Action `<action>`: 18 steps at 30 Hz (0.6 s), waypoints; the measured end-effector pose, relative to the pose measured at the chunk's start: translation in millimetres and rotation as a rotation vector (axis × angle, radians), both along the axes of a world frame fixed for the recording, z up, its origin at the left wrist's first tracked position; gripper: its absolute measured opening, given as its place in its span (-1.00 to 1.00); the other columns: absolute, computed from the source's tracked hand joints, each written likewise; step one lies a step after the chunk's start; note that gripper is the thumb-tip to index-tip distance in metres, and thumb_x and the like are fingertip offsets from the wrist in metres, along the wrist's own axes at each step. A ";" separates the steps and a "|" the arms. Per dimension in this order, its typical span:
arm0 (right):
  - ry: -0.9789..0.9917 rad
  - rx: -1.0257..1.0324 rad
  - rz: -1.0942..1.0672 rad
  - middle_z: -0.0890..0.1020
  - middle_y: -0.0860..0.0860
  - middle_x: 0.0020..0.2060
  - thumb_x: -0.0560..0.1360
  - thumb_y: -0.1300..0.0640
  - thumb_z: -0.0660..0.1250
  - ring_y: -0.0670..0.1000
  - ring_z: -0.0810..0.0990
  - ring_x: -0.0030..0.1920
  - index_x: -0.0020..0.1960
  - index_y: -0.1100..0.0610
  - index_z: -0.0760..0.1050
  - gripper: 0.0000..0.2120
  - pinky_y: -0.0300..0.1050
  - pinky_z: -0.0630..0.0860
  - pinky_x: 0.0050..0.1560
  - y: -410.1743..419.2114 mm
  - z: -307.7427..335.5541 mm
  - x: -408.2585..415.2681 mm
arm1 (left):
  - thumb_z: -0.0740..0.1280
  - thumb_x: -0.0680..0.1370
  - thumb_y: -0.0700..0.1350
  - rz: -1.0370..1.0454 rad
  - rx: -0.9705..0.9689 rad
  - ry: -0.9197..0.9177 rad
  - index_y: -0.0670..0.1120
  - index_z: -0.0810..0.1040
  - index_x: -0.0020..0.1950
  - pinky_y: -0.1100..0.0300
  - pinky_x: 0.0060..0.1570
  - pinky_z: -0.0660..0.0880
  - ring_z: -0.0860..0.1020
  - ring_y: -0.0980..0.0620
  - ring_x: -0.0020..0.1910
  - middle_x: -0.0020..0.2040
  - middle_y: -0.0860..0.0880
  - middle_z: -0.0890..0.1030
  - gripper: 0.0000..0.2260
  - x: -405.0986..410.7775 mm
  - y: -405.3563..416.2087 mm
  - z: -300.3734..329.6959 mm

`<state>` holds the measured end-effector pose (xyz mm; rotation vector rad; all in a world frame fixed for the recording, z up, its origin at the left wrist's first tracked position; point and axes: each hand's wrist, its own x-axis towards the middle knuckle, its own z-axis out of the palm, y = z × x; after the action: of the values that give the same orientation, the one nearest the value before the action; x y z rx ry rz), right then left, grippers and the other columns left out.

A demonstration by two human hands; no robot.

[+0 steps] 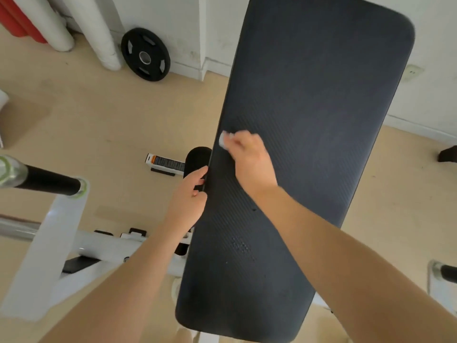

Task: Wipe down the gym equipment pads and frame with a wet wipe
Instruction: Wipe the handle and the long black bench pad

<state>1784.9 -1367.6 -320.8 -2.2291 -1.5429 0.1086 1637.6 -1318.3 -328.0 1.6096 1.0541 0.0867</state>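
We are pressing the wet wipe (223, 139) on the bench pad (309, 120) with our right hand (249, 157), fingers curled around it. Our left hand (190, 194) is gripping the pad's left edge to keep it steady.

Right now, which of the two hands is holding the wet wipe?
The right hand, out on top of the black bench pad, pinches the white wipe. The left hand only grips the pad's left edge.

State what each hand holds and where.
Right hand pinches a white wet wipe at its fingertips; left hand grips the bench pad's left edge.
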 end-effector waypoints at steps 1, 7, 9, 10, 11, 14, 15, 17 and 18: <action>-0.042 -0.003 0.083 0.56 0.18 -0.02 0.28 0.48 0.40 0.19 0.52 -0.11 0.21 0.24 0.49 -0.48 0.07 0.59 -0.24 -13.7 -9.5 -14.2 | 0.09 0.54 -0.38 0.014 -0.044 -0.050 0.01 0.31 0.41 0.37 0.20 0.36 0.45 0.17 0.23 0.31 0.01 0.45 -0.51 -2.4 3.2 1.0; -0.026 -0.180 0.285 0.63 0.11 -0.14 0.08 0.43 0.55 0.09 0.59 -0.25 0.13 0.26 0.55 -0.38 -0.09 0.62 -0.32 -55.1 -19.6 -51.2 | 0.04 0.55 -0.39 -0.031 -0.242 -0.178 0.01 0.23 0.44 0.34 0.26 0.33 0.40 0.27 0.27 0.32 0.16 0.40 -0.49 -13.8 10.6 2.9; -0.057 -0.139 0.218 0.62 0.13 -0.20 0.09 0.47 0.52 0.11 0.58 -0.29 0.11 0.27 0.54 -0.40 -0.07 0.61 -0.38 -37.9 -10.0 -37.4 | 0.07 0.51 -0.41 -0.079 -0.250 -0.166 0.04 0.22 0.44 0.38 0.25 0.34 0.40 0.36 0.21 0.25 0.23 0.41 -0.43 -16.7 9.2 3.3; -0.063 -0.105 0.155 0.61 0.14 -0.21 0.11 0.50 0.49 0.14 0.57 -0.28 0.07 0.28 0.54 -0.46 -0.04 0.60 -0.39 -26.1 -4.4 -28.1 | 0.09 0.49 -0.41 -0.093 -0.250 -0.157 0.05 0.21 0.46 0.26 0.34 0.30 0.37 0.31 0.28 0.31 0.21 0.40 -0.40 -17.9 8.8 1.0; -0.063 -0.069 0.091 0.60 0.17 -0.20 0.15 0.52 0.45 0.17 0.57 -0.27 0.03 0.30 0.54 -0.53 -0.01 0.59 -0.39 -13.7 1.7 -18.4 | 0.10 0.49 -0.40 -0.106 -0.247 -0.150 0.06 0.19 0.48 0.12 0.42 0.23 0.30 0.24 0.36 0.38 0.17 0.36 -0.38 -18.7 8.2 -1.8; -0.098 -0.013 -0.025 0.59 0.22 -0.15 0.24 0.52 0.38 0.21 0.55 -0.21 -0.04 0.33 0.55 -0.69 -0.02 0.57 -0.35 15.9 9.8 -0.7 | 0.09 0.48 -0.40 -0.111 -0.277 -0.144 0.08 0.18 0.48 0.05 0.46 0.12 0.21 0.19 0.44 0.46 0.14 0.27 -0.37 -20.4 9.0 -10.1; -0.118 -0.016 -0.051 0.59 0.21 -0.14 0.26 0.51 0.38 0.20 0.54 -0.20 -0.05 0.33 0.55 -0.72 -0.05 0.56 -0.34 19.3 6.8 -0.9 | 0.08 0.48 -0.41 -0.110 -0.290 -0.156 0.07 0.18 0.49 0.07 0.46 0.12 0.21 0.19 0.43 0.46 0.14 0.27 -0.36 -20.3 9.2 -11.3; -0.123 -0.028 -0.050 0.58 0.19 -0.11 0.31 0.48 0.37 0.18 0.52 -0.18 -0.01 0.32 0.55 -0.73 -0.06 0.55 -0.31 14.0 -1.0 -14.4 | 0.05 0.45 -0.45 -0.080 -0.332 -0.197 0.03 0.21 0.48 0.12 0.43 0.17 0.25 0.21 0.41 0.43 0.13 0.31 -0.35 -20.7 8.9 -10.5; -0.096 -0.067 -0.026 0.57 0.19 -0.08 0.35 0.46 0.35 0.17 0.52 -0.15 0.05 0.30 0.55 -0.72 -0.03 0.55 -0.28 3.8 -5.9 -25.5 | 0.03 0.44 -0.47 -0.050 -0.374 -0.235 0.01 0.24 0.46 0.18 0.39 0.25 0.30 0.25 0.37 0.39 0.14 0.36 -0.35 -20.9 8.5 -9.0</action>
<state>1759.4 -1363.8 -326.7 -2.3363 -1.5814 0.0467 1616.7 -1309.8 -337.0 1.2514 0.7940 0.0403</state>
